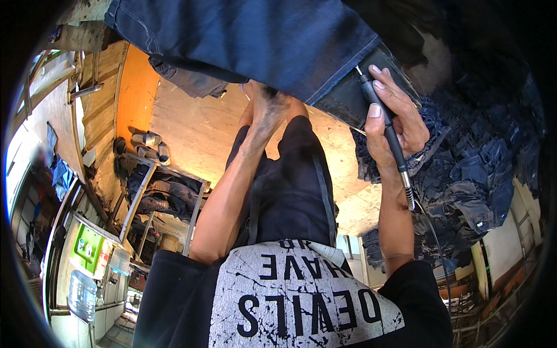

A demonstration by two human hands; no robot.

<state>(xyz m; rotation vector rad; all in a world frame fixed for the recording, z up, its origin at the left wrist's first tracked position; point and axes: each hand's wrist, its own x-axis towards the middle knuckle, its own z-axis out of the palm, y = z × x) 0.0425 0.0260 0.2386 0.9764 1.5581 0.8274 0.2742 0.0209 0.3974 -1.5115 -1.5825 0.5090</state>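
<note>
A dark blue denim garment is stretched across the top of the view. My left hand, smudged with dark dust, reaches up to its lower edge and grips the cloth; the fingertips are hidden under the fabric. My right hand holds a slim black pen-shaped rotary tool, whose tip touches the denim near a seam at the garment's right edge. A thin black cable hangs down from the tool's metal end past my right forearm.
A heap of blue denim pieces lies to the right. Below is a wooden floor, with a metal-framed cart of dark garments at the left, grey shoes, a green panel and a water bottle.
</note>
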